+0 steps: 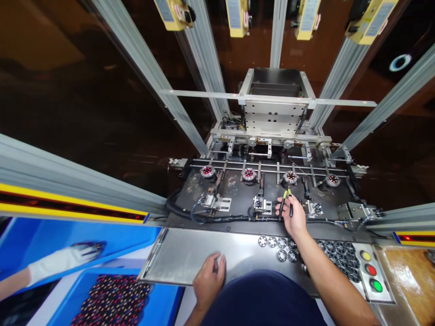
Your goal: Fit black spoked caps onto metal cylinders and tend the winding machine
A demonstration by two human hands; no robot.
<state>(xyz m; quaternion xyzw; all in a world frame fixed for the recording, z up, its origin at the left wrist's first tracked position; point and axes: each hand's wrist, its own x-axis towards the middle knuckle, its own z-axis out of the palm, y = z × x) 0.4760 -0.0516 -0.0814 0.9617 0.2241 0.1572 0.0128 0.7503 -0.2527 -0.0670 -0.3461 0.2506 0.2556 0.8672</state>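
My right hand (pixel 292 216) reaches into the machine and grips small pliers (pixel 286 202) with green-and-black handles. Their tips point at the third round wound stator (pixel 290 177) on the black fixture plate (pixel 238 188). Three more stators (pixel 207 171) sit in a row along the same rail. My left hand (pixel 210 280) rests on the steel shelf (pixel 180 258) at the machine's front, fingers curled, holding nothing that I can see. Bare round stator cores (pixel 282 248) lie on the shelf just below my right wrist.
A button box (pixel 371 270) with yellow, red and green buttons sits at the shelf's right end. Blue bins (pixel 115 299) at lower left hold several wound parts. Another person's white-gloved hand (pixel 68 258) reaches over the upper blue tray. Aluminium frame posts (pixel 146 68) surround the machine.
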